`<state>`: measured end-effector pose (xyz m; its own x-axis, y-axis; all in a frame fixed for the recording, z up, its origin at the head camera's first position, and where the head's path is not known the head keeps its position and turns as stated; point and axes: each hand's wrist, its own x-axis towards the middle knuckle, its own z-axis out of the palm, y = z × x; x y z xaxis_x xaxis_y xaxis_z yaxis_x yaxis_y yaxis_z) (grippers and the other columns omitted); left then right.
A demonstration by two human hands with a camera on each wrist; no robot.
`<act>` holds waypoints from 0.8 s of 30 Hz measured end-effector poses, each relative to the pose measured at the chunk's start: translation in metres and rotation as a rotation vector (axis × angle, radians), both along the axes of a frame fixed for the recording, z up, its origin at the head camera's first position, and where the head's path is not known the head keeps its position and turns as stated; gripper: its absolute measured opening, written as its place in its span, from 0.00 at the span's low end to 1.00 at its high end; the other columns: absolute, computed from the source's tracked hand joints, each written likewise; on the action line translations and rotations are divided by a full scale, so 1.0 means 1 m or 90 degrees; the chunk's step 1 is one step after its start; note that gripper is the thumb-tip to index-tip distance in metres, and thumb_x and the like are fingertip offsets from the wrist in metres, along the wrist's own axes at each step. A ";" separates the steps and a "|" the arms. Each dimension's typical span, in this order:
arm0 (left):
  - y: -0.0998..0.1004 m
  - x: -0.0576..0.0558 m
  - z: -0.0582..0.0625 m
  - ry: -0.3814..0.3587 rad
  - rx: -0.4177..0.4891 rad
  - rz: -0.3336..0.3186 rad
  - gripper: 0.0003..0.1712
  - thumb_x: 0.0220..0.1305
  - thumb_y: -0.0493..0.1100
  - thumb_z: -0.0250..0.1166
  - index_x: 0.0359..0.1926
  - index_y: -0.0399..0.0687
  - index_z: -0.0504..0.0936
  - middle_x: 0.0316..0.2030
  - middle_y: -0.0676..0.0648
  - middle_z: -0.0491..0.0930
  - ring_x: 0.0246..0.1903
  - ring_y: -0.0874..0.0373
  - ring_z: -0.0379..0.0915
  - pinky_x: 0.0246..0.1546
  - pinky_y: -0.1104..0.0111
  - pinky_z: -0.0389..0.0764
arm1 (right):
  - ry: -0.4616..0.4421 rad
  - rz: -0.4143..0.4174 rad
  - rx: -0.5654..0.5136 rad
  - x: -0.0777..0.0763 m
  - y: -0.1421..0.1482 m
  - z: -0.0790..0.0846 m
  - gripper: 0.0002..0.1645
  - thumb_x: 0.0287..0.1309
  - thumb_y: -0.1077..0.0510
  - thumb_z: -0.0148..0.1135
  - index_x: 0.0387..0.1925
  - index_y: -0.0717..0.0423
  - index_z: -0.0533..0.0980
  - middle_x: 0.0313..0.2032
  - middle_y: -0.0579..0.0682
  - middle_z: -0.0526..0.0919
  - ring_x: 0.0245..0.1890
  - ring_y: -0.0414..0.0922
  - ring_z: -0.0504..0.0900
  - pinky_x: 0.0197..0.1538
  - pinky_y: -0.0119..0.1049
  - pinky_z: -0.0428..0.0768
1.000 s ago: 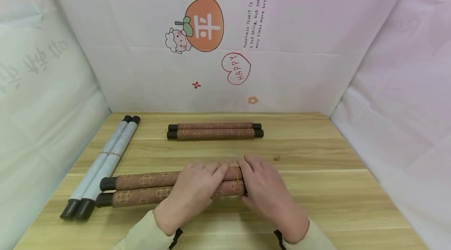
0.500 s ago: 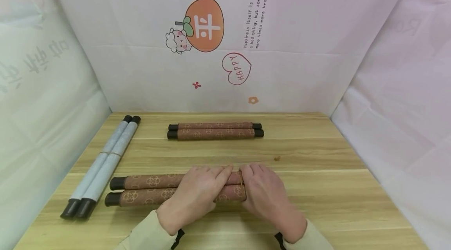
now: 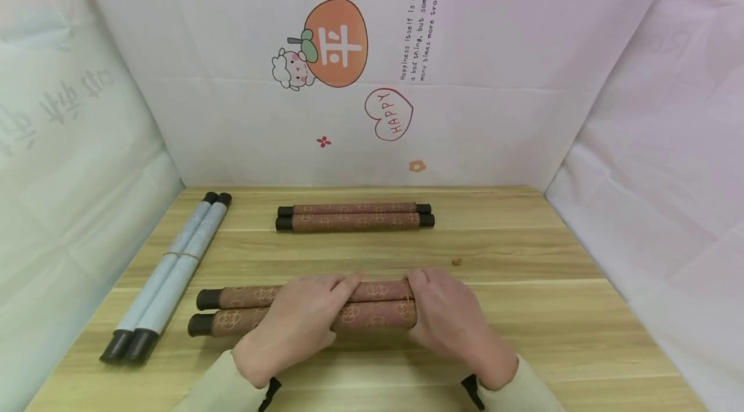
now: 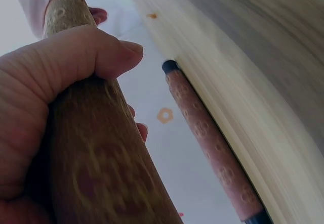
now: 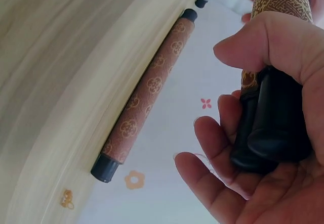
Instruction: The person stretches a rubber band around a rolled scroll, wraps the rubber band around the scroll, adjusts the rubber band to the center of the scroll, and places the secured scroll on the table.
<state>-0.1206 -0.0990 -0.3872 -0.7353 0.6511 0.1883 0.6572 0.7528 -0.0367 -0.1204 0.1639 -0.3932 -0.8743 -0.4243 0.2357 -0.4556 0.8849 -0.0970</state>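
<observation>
The brown scroll (gold-patterned, black-ended) is held crosswise, its rolls adjacent.

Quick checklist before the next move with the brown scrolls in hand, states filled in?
1. Left hand grips the held brown scrolls: ok.
2. Right hand holds their capped right end: ok.
3. Thin band near mid-length, as on the pale scrolls: not ok, it sits beside the right hand.
4. Thin band looped fully underneath: cannot tell, hidden.
5. Rear brown scrolls apart from the held brown scrolls: ok.

2 held rolls matt; knobs smooth plastic.
</observation>
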 end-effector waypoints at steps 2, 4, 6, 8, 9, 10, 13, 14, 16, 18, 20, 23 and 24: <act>-0.007 0.000 0.000 -0.002 0.001 0.013 0.54 0.43 0.48 0.86 0.73 0.48 0.73 0.54 0.49 0.85 0.49 0.53 0.84 0.46 0.55 0.86 | -0.005 -0.001 -0.002 -0.002 0.002 0.000 0.38 0.29 0.50 0.84 0.46 0.55 0.76 0.36 0.49 0.81 0.35 0.44 0.79 0.36 0.42 0.83; -0.014 0.000 -0.001 -0.003 0.001 0.028 0.53 0.42 0.47 0.86 0.72 0.47 0.74 0.53 0.48 0.85 0.49 0.52 0.84 0.46 0.55 0.86 | -0.013 -0.003 0.000 -0.003 0.005 0.000 0.38 0.29 0.50 0.84 0.46 0.54 0.76 0.36 0.48 0.81 0.34 0.43 0.78 0.36 0.41 0.82; -0.021 -0.001 -0.001 -0.008 0.002 0.045 0.52 0.41 0.47 0.86 0.70 0.46 0.75 0.53 0.48 0.86 0.48 0.52 0.84 0.45 0.54 0.86 | -0.021 -0.005 0.001 -0.005 0.007 0.001 0.37 0.29 0.51 0.84 0.45 0.53 0.76 0.35 0.47 0.80 0.34 0.43 0.78 0.35 0.41 0.82; -0.029 -0.001 0.000 -0.017 0.002 0.062 0.51 0.41 0.47 0.86 0.69 0.46 0.76 0.53 0.46 0.86 0.48 0.51 0.84 0.46 0.53 0.86 | -0.031 -0.009 0.001 -0.007 0.010 0.001 0.36 0.29 0.51 0.83 0.45 0.53 0.76 0.34 0.46 0.80 0.33 0.42 0.78 0.34 0.40 0.81; -0.032 -0.001 0.000 -0.020 0.001 0.072 0.50 0.42 0.47 0.85 0.68 0.46 0.76 0.53 0.46 0.86 0.48 0.50 0.85 0.45 0.52 0.85 | -0.035 -0.010 0.000 -0.008 0.011 0.001 0.35 0.30 0.51 0.82 0.45 0.53 0.76 0.34 0.46 0.80 0.33 0.42 0.77 0.34 0.40 0.81; -0.035 -0.002 0.000 -0.021 0.000 0.081 0.48 0.42 0.46 0.85 0.68 0.46 0.77 0.52 0.47 0.86 0.47 0.50 0.85 0.46 0.51 0.85 | -0.041 -0.011 -0.002 -0.009 0.012 0.001 0.35 0.30 0.51 0.82 0.44 0.52 0.76 0.34 0.46 0.80 0.32 0.41 0.77 0.34 0.39 0.81; -0.044 -0.004 0.000 -0.019 0.003 0.101 0.44 0.43 0.45 0.82 0.65 0.47 0.79 0.51 0.47 0.87 0.47 0.50 0.85 0.46 0.50 0.85 | -0.054 -0.015 -0.002 -0.012 0.016 0.001 0.34 0.30 0.52 0.80 0.44 0.52 0.75 0.34 0.45 0.79 0.32 0.41 0.76 0.33 0.38 0.80; -0.047 -0.004 -0.001 -0.015 0.005 0.106 0.43 0.43 0.44 0.81 0.64 0.46 0.79 0.50 0.47 0.87 0.47 0.50 0.85 0.46 0.50 0.84 | -0.055 -0.014 -0.001 -0.013 0.017 0.001 0.34 0.30 0.52 0.80 0.45 0.52 0.75 0.34 0.45 0.79 0.31 0.40 0.76 0.33 0.38 0.80; -0.051 -0.004 -0.002 -0.004 0.012 0.108 0.41 0.42 0.44 0.80 0.61 0.45 0.80 0.48 0.47 0.87 0.46 0.50 0.85 0.45 0.51 0.85 | -0.059 -0.014 -0.001 -0.015 0.019 0.001 0.35 0.29 0.52 0.80 0.46 0.51 0.75 0.34 0.44 0.78 0.31 0.40 0.75 0.32 0.38 0.79; -0.055 -0.005 -0.003 0.013 0.022 0.102 0.39 0.40 0.44 0.79 0.59 0.45 0.81 0.46 0.47 0.87 0.44 0.50 0.85 0.43 0.51 0.85 | -0.059 -0.013 -0.003 -0.015 0.020 0.001 0.35 0.30 0.52 0.79 0.46 0.51 0.75 0.35 0.44 0.78 0.31 0.39 0.75 0.32 0.37 0.79; -0.057 -0.005 -0.005 0.034 0.039 0.087 0.38 0.38 0.44 0.78 0.56 0.44 0.82 0.43 0.48 0.87 0.41 0.51 0.85 0.40 0.53 0.85 | -0.057 -0.010 -0.006 -0.016 0.021 0.000 0.36 0.30 0.52 0.80 0.47 0.51 0.76 0.35 0.44 0.79 0.31 0.39 0.75 0.32 0.38 0.79; -0.058 -0.005 -0.009 0.056 0.066 0.062 0.33 0.36 0.43 0.78 0.50 0.45 0.82 0.37 0.51 0.85 0.36 0.55 0.83 0.36 0.57 0.85 | -0.054 -0.009 -0.007 -0.017 0.021 -0.001 0.35 0.31 0.53 0.80 0.47 0.50 0.76 0.37 0.44 0.79 0.32 0.40 0.76 0.33 0.38 0.80; -0.059 -0.006 -0.011 0.060 0.074 0.054 0.32 0.36 0.43 0.77 0.48 0.46 0.82 0.35 0.52 0.85 0.34 0.56 0.83 0.35 0.58 0.84 | -0.053 -0.009 -0.005 -0.017 0.021 -0.002 0.35 0.32 0.53 0.80 0.47 0.50 0.76 0.37 0.44 0.79 0.33 0.40 0.76 0.34 0.39 0.80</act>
<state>-0.1262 -0.1578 -0.3980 -0.7627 0.5566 0.3294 0.5883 0.8086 -0.0043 -0.1375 0.1851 -0.3955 -0.8969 -0.4102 0.1655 -0.4332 0.8902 -0.1410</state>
